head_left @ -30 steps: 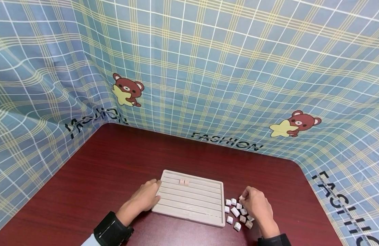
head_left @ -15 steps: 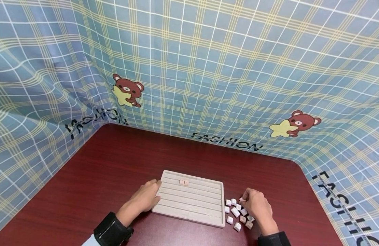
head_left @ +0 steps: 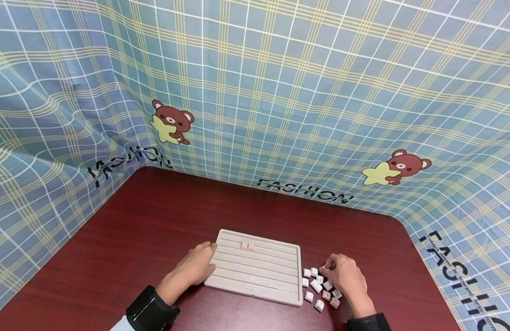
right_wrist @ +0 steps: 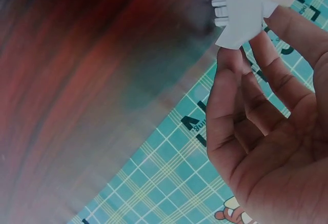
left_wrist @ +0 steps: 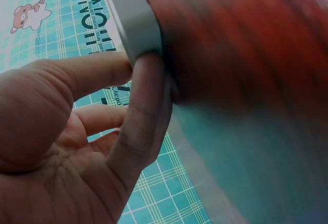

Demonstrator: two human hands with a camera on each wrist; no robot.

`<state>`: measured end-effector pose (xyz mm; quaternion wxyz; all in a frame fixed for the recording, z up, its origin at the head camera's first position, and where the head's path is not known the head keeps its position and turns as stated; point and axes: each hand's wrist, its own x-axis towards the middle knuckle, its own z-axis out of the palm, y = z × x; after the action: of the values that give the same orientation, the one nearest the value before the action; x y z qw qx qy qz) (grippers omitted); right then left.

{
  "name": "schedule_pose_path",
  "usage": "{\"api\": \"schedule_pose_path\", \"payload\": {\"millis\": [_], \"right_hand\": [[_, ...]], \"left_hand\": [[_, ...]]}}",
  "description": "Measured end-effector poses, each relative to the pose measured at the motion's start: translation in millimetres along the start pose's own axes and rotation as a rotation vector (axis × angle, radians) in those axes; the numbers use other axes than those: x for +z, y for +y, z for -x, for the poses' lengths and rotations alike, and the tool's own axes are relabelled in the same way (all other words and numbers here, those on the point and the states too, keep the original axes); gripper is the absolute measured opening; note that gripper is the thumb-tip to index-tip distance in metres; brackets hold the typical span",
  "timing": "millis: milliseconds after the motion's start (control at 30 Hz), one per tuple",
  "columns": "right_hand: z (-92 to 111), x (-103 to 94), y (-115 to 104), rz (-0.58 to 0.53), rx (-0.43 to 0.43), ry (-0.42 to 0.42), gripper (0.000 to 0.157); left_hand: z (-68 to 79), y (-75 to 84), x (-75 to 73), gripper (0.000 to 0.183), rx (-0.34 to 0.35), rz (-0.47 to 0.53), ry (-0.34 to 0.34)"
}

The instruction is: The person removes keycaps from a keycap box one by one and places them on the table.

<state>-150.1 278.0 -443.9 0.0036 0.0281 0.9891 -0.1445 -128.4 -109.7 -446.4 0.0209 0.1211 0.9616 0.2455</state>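
Note:
In the head view my left hand [head_left: 195,264] holds the left edge of a cream, ridged tray [head_left: 255,295]. The left wrist view puts its thumb and fingers at the corner of the tray [left_wrist: 136,21]. Two pale pink keycaps [head_left: 247,246] sit side by side on an upper row. Beyond the tray's right edge, my right hand [head_left: 345,275] bends over a loose group of keycaps [head_left: 316,286]. It pinches a white keycap [right_wrist: 241,16], whose stem prongs show in the right wrist view; from the head the fingers hide it.
Several white and brownish keycaps lie scattered on the dark red table [head_left: 168,207], some close against the tray's right side. A blue plaid curtain [head_left: 255,92] with printed bears rises along the back and both sides of the table.
My right hand's fingertips have shifted slightly left and down; the white keycap seen at them earlier is now hidden from the head view. The left hand and tray stay put.

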Motion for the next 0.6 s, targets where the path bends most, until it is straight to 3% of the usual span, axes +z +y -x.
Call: {"api": "schedule_pose_path", "payload": {"millis": [367, 600], "right_hand": [[-4.0, 1.3, 0.2, -0.01, -0.033, 0.059, 0.022], [-5.6, -3.5, -13.5, -0.015, -0.059, 0.085, 0.02]], "left_hand": [[-0.9, 0.7, -1.4, 0.05, -0.004, -0.002, -0.009], [-0.5, 0.2, -0.2, 0.049, 0.002, -0.004, -0.002]]}}
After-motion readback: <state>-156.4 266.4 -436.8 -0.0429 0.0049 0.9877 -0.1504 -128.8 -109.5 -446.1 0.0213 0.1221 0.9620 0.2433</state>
